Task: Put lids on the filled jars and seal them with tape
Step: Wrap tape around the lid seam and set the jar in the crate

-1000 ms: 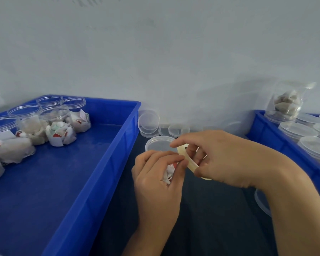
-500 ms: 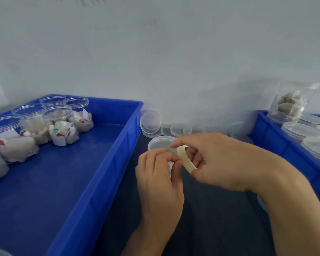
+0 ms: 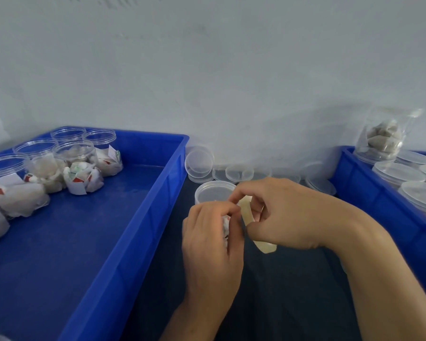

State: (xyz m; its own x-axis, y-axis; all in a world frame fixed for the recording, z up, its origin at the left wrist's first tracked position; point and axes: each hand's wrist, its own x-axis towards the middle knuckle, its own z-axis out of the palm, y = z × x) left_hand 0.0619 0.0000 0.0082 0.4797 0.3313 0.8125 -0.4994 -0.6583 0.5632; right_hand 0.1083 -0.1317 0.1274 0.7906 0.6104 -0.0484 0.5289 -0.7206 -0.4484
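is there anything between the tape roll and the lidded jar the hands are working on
Nothing visible. The right hand holds the tape roll right beside the jar, which the left hand grips from the front. Only the left hand's fingers sit at the contact spot, which they partly hide.

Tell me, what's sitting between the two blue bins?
In the head view, between the left bin and right bin: loose clear lids along the wall, a lidded jar, and both hands working a tape roll.

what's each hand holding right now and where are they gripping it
Right hand grips the tape roll through its ring. Left hand wraps the lidded jar's side.
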